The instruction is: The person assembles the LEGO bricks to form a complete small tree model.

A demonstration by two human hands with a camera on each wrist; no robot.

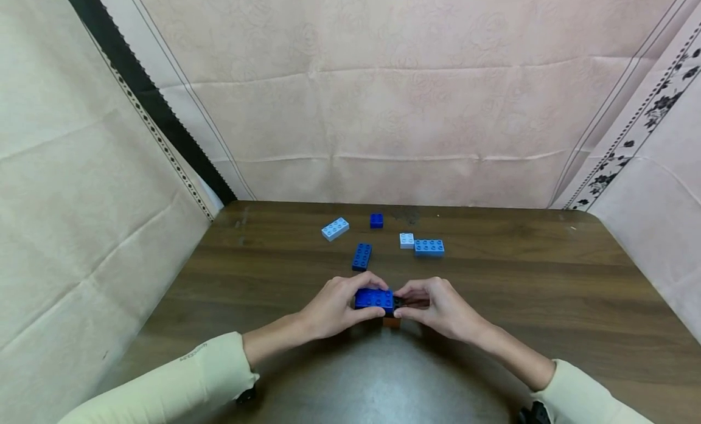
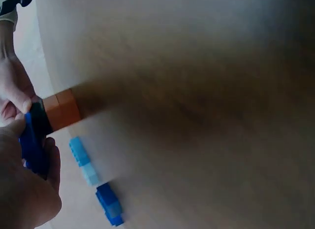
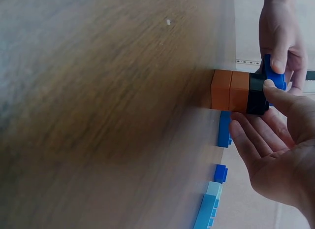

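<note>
A stack stands on the table: two orange bricks [image 3: 230, 90] at the bottom, a black brick [image 3: 256, 93] above them, and a blue brick [image 1: 372, 298] on top. The blue brick reaches out to the left past the stack. My left hand [image 1: 342, 303] pinches that blue brick between thumb and fingers. From the other side, my right hand [image 1: 442, 307] grips the black brick, its thumb close to where black and blue meet. In the head view most of the orange is hidden below the upper bricks.
Behind the stack lie a dark blue brick [image 1: 361, 257], a light blue brick [image 1: 335, 229] and a small blue brick [image 1: 376, 221]. Further right, a small pale blue brick [image 1: 406, 240] sits beside a longer blue one [image 1: 429, 247]. Cloth hangs beyond the wooden table [image 1: 520, 272].
</note>
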